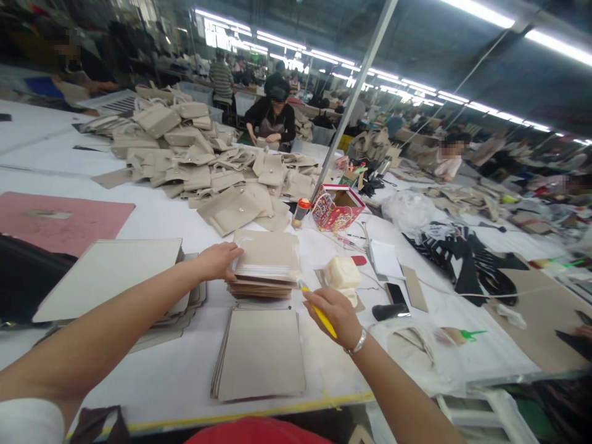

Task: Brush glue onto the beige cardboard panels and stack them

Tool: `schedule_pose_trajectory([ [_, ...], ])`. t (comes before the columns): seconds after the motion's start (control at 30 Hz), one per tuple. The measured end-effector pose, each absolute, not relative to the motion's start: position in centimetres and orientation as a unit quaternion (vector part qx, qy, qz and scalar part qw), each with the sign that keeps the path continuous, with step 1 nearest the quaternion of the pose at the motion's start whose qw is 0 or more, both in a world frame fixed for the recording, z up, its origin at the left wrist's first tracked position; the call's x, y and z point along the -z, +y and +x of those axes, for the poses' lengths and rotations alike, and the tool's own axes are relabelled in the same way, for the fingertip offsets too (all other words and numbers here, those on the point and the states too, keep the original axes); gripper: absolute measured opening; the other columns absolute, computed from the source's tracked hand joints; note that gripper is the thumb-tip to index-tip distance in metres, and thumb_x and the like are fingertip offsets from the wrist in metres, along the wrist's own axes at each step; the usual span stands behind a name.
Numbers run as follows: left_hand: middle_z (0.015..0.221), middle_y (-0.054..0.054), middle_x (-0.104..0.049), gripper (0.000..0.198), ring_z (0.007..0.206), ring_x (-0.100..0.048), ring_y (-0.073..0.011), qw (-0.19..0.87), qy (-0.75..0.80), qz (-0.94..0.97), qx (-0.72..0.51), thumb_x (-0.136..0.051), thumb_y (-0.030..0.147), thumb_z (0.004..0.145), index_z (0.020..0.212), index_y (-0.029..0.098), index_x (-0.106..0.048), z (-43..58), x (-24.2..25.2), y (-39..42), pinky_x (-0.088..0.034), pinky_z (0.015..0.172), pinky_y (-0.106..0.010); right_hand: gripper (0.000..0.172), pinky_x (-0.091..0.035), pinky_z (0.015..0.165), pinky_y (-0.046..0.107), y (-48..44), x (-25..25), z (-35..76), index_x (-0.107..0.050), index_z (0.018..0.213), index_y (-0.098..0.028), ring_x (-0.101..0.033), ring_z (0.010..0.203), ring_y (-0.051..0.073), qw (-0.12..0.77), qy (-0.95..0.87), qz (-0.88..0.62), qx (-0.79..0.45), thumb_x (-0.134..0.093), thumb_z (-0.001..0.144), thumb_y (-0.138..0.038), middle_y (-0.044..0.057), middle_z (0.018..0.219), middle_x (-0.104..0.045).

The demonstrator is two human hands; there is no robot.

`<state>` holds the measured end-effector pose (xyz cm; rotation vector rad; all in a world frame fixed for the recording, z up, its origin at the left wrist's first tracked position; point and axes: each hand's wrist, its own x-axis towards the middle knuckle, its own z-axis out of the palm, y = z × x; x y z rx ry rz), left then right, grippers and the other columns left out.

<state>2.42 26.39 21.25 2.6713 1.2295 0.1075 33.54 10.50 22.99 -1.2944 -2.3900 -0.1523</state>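
My left hand (217,260) rests on the left edge of a stack of beige panels (264,265), its fingers curled over the top piece. My right hand (333,314) is closed round a yellow brush or pen (319,311), whose tip points at the right edge of that stack. A second pile of flat beige panels (261,353) lies nearer me, between my arms. A pale block-shaped lump (342,273) sits just beyond my right hand.
A tall stack of grey boards (108,277) stands at left by a pink sheet (60,219). A heap of beige bags (203,160) fills the table's far side. A red patterned box (335,208), a phone (396,293) and other workers lie beyond.
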Motion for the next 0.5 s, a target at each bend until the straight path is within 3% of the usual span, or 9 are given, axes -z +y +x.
schedule_pose_trajectory([
  [0.23, 0.109, -0.011, -0.055, 0.065, 0.102, -0.052, -0.0279, 0.085, 0.402, 0.912, -0.005, -0.072, 0.046, 0.054, 0.111, 0.020, -0.053, 2.6, -21.9, 26.5, -0.040, 0.085, -0.033, 0.023, -0.040, 0.063, 0.028, 11.9, -21.9, 32.0, -0.061, 0.103, -0.020, -0.054, 0.069, 0.016, 0.125, -0.877, -0.459, 0.067, -0.049, 0.085, -0.023, 0.007, 0.078, -0.061],
  [0.37, 0.109, -0.011, -0.056, 0.071, 0.102, -0.053, -0.0286, 0.101, 0.403, 0.910, 0.009, -0.070, 0.048, 0.053, 0.115, 0.019, -0.051, 2.4, -22.5, 27.1, -0.040, 0.084, -0.033, 0.025, -0.045, 0.066, 0.029, 7.8, -22.3, 32.7, -0.057, 0.108, -0.024, -0.059, 0.073, 0.016, 0.214, -0.860, -0.463, -0.005, -0.049, 0.085, -0.027, 0.005, 0.082, -0.063],
  [0.5, 0.099, -0.007, -0.062, 0.064, 0.088, -0.059, -0.0227, 0.164, 0.394, 0.904, 0.006, -0.062, 0.048, 0.061, 0.117, 0.020, -0.049, 1.9, -23.5, 27.9, -0.042, 0.078, -0.028, 0.029, -0.051, 0.067, 0.031, 8.1, -22.0, 34.1, -0.046, 0.117, -0.025, -0.063, 0.071, 0.015, 0.364, -0.744, -0.555, -0.080, -0.042, 0.088, -0.027, 0.005, 0.092, -0.065],
])
